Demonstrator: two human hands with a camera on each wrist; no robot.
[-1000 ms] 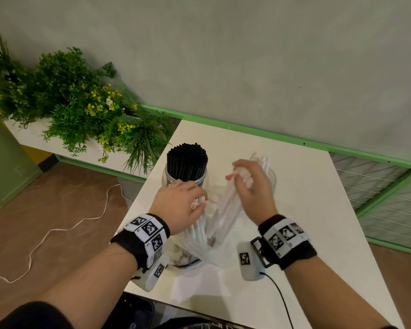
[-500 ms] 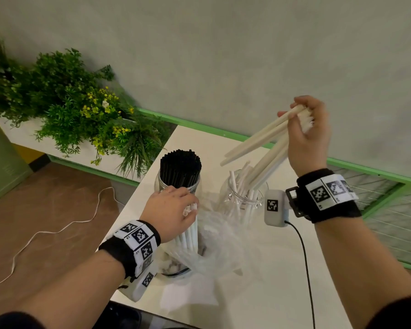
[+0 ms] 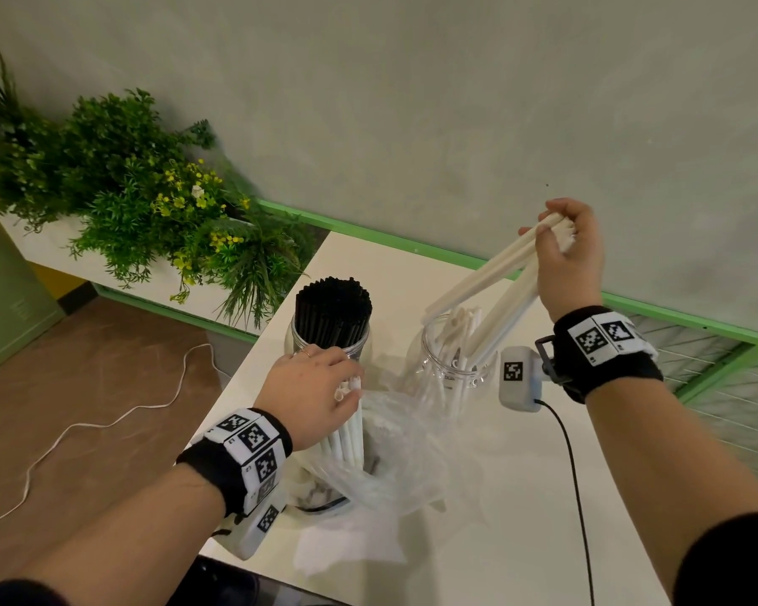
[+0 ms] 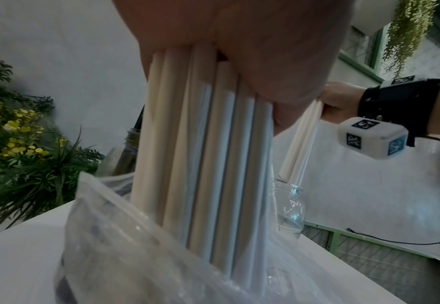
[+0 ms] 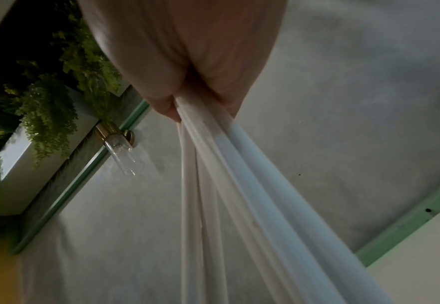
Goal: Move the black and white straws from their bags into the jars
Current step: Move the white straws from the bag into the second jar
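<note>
Two clear glass jars stand on the white table (image 3: 521,496). The left jar (image 3: 320,338) is packed with black straws (image 3: 333,306). The right jar (image 3: 451,365) holds several white straws. My right hand (image 3: 563,255) is raised above it and grips a bunch of white straws (image 3: 495,299) (image 5: 226,185) by the top; their lower ends reach into the jar mouth. My left hand (image 3: 314,393) grips an upright bundle of white straws (image 3: 346,435) (image 4: 208,164) that stands in a clear plastic bag (image 3: 390,457) (image 4: 135,257).
A planter of green plants with yellow flowers (image 3: 141,203) sits left of the table. A green-trimmed wall (image 3: 412,102) runs behind. A white cord (image 3: 106,422) lies on the brown floor. A black cable (image 3: 574,474) trails from my right wrist camera across the table.
My right hand lifted a bunch of white straws out of the bag, swung it up and right, and has lowered the ends into the right jar. The left hand stayed on the bundle.
</note>
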